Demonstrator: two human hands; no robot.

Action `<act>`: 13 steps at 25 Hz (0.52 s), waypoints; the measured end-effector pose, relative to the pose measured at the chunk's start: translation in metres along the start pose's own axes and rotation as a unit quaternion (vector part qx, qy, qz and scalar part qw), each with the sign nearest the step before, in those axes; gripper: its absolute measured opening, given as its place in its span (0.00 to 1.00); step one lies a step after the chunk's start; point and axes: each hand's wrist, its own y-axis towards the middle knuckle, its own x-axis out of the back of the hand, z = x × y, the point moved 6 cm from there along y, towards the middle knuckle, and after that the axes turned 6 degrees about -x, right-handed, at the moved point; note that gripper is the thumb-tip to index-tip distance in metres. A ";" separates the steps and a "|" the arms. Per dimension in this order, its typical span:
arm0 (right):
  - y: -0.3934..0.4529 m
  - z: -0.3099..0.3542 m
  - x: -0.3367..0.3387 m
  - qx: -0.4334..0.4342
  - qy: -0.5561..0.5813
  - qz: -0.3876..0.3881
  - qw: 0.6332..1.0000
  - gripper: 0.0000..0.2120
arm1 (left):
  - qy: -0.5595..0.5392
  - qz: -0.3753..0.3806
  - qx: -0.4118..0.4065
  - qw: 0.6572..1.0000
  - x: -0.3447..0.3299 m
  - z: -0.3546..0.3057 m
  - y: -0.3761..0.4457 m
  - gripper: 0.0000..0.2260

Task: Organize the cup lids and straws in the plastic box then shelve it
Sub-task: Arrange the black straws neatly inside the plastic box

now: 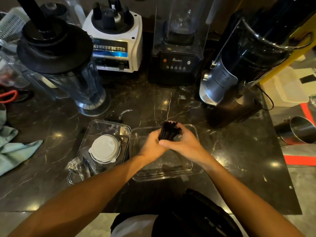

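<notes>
Pale green cloth (15,151) lies crumpled at the far left edge of the dark marble counter (171,103). Behind it stands a clear blender jug (82,89) with a black lid, and next to that a white blender base (118,40) against the back. Nearer the person, left of centre, a clear plastic box lid (104,132) lies flat on the counter with a stack of white cup lids (105,148) resting on it; a crumpled clear wrapper (80,166) sits at its near left corner. Just to the right, touching or almost touching that lid, is the clear plastic box (164,171), open and low-walled. Above the box both hands meet around a bundle of black straws (169,131), held roughly upright with the tips fanning out at the top. The left hand (152,146) wraps the bundle from the left side, its fingers curled round the straws. The right hand (183,142) closes over it from the right, thumb laid across the front. Whether the lower ends of the straws touch the box floor cannot be told. Behind the hands stands a black blender (177,62) with a clear hood. Right of it is a dark machine with a chrome front (220,82), and at the far right a steel cup (301,130) lies on its side.
</notes>
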 end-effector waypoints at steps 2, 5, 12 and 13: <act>0.006 -0.005 -0.007 0.009 0.007 0.003 1.000 0.27 | 0.019 0.023 -0.016 0.999 -0.009 0.001 -0.002 0.12; 0.012 -0.006 -0.008 0.033 0.035 -0.030 0.998 0.14 | 0.026 0.021 -0.013 0.999 -0.015 0.001 0.000 0.15; 0.012 -0.009 -0.015 0.066 0.023 -0.026 0.997 0.10 | 0.019 0.056 0.013 0.998 -0.014 0.012 -0.001 0.19; 0.013 -0.010 -0.015 0.064 0.025 -0.028 0.997 0.10 | 0.017 0.061 0.016 0.998 -0.014 0.013 0.000 0.19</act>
